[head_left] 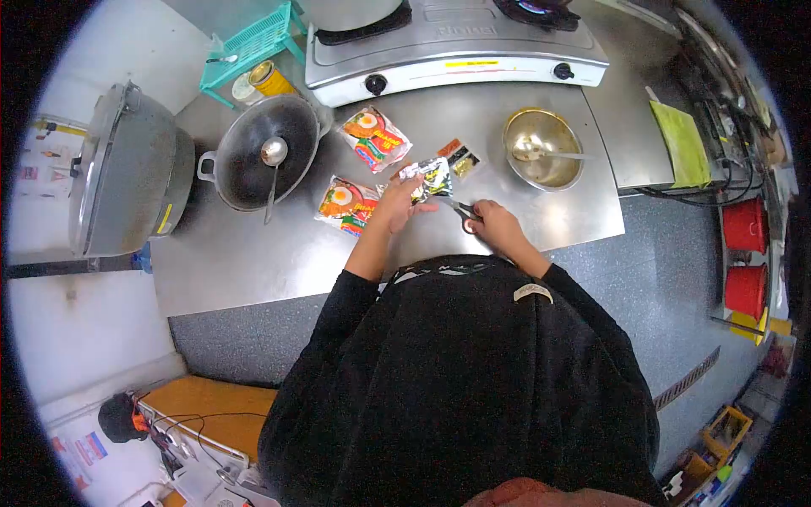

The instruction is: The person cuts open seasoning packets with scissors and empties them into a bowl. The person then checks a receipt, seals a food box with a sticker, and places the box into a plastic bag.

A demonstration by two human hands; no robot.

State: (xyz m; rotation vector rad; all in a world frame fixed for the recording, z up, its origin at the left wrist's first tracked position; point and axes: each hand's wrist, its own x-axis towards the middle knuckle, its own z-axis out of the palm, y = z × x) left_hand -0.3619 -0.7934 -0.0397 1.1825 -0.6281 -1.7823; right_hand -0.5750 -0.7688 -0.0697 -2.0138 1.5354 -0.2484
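Observation:
My left hand [400, 203] grips a shiny silver, green and black seasoning sachet [436, 176] over the steel counter. My right hand [498, 226] has its fingers in the handles of a pair of scissors [465, 216], whose blades point at the sachet's lower edge. Whether the blades touch the sachet I cannot tell. Beside my left wrist lies one instant noodle packet [342, 203], partly behind my forearm. Another noodle packet [374, 138] lies farther back. Just beyond the sachet rest several small seasoning sachets [459, 158], orange, black and gold.
To the left stands a dark wok [241, 169] with a metal ladle [273, 152] in it. A steel bowl [541, 173] holding a spoon is on the right. Behind is a two-burner gas stove [456, 68], its right burner lit. A large pot [127, 173] stands far left.

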